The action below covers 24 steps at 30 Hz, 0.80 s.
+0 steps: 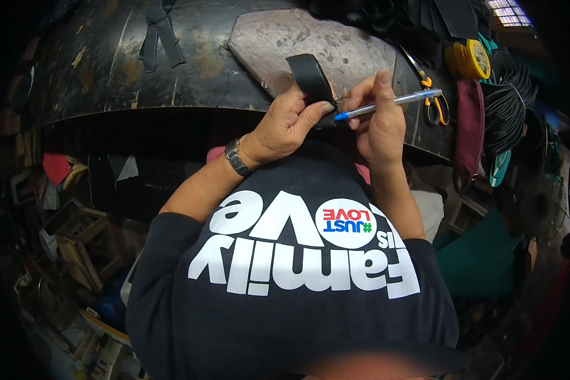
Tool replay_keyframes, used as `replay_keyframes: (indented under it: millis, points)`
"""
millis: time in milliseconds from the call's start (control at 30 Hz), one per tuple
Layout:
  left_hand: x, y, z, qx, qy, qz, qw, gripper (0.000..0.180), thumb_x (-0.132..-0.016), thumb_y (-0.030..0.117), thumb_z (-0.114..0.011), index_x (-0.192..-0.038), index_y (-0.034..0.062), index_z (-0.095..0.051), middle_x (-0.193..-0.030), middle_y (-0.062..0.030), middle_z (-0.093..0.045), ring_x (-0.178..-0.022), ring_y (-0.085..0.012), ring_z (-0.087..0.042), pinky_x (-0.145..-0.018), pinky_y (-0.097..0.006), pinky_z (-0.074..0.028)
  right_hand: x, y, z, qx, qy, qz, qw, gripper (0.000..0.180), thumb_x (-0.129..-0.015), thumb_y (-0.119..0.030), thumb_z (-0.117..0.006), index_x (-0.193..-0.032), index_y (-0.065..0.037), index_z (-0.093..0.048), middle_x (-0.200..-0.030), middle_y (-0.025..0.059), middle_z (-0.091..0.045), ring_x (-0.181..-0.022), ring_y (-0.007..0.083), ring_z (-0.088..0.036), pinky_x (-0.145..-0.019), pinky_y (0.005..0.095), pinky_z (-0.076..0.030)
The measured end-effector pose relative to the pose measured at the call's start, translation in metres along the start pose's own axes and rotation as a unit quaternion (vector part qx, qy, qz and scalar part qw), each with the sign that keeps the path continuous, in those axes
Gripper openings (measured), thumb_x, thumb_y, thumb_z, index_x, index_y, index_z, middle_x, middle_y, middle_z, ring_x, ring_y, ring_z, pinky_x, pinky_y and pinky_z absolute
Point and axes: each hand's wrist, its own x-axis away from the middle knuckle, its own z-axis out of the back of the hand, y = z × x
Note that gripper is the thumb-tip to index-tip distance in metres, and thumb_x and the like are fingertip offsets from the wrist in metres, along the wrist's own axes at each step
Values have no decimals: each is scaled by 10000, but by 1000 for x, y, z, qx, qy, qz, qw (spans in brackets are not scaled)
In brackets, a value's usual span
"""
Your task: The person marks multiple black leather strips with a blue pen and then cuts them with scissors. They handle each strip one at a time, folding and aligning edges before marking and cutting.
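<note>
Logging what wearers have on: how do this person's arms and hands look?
Left hand and right hand are gloveless. Short black sleeves leave both forearms bare. A grey linked wristband circles the left wrist; the right wrist has none.

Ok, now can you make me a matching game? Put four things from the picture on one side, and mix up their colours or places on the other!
Column one:
1. pen
2. watch
3. scissors
4. pouch

Column two:
A. has orange and black handles
B. held in the right hand
C. dark red
D. worn at the wrist of the left hand

Right pairs: 1-B, 2-D, 3-A, 4-C
</note>
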Motion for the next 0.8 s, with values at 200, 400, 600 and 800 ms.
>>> replay_keyframes:
  millis: [200,400,600,800]
  points:
    - [-4,-3,3,-54,-10,-16,998,206,-931,109,-541,-1106,4,-518,-912,-127,-638,-810,-215,-624,-743,-299,-482,0,6,-1,-38,-5,-61,997,509,-979,-463,-411,-672,-73,-522,-584,29,-500,-462,81,-442,-441,198,-358]
    - [-13,11,2,-73,-67,-11,995,257,-914,89,-543,-1153,4,-507,-966,-197,-642,-908,-321,-651,-799,-347,-488,-8,10,11,-128,-61,-137,980,518,-984,-466,-386,-626,-106,-489,-517,39,-473,-437,121,-398,-427,236,-319]
    - [-46,23,35,-172,38,59,983,215,-946,100,-527,-1134,-3,-542,-968,-52,-633,-872,-115,-577,-775,-280,-477,-7,-12,31,-284,-211,-32,935,620,-1002,-497,-235,-562,-104,-427,-431,49,-359,-437,159,-301,-482,299,-267]
    - [-151,42,52,-209,51,-76,974,304,-928,254,-572,-1081,-8,-587,-895,-117,-654,-813,-227,-618,-740,-315,-492,-8,-8,15,-211,-166,-8,963,601,-1007,-461,-283,-576,-77,-453,-594,128,-506,-584,192,-455,-549,296,-380]
